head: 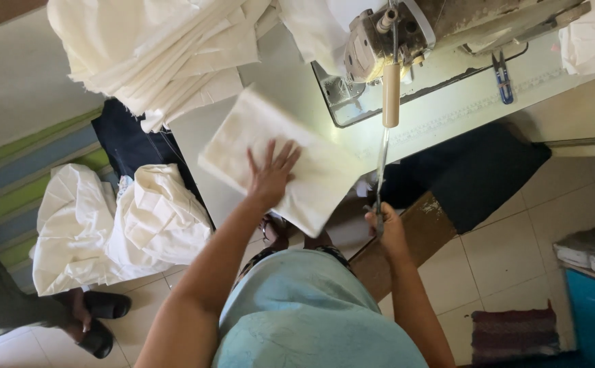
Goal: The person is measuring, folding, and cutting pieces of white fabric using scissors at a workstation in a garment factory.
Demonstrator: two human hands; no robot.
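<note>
Left hand (270, 176) lies flat, fingers spread, pressing the folded cream cloth (280, 160) onto the sewing table (447, 102) just beside the sewing machine (386, 31). Right hand (387, 228) is closed around a thin metal rod (381, 170) hanging below a wooden handle (391, 95) at the table's edge.

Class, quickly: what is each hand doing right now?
Left hand: open, flat on the folded cloth.
Right hand: closed around a thin rod.
</note>
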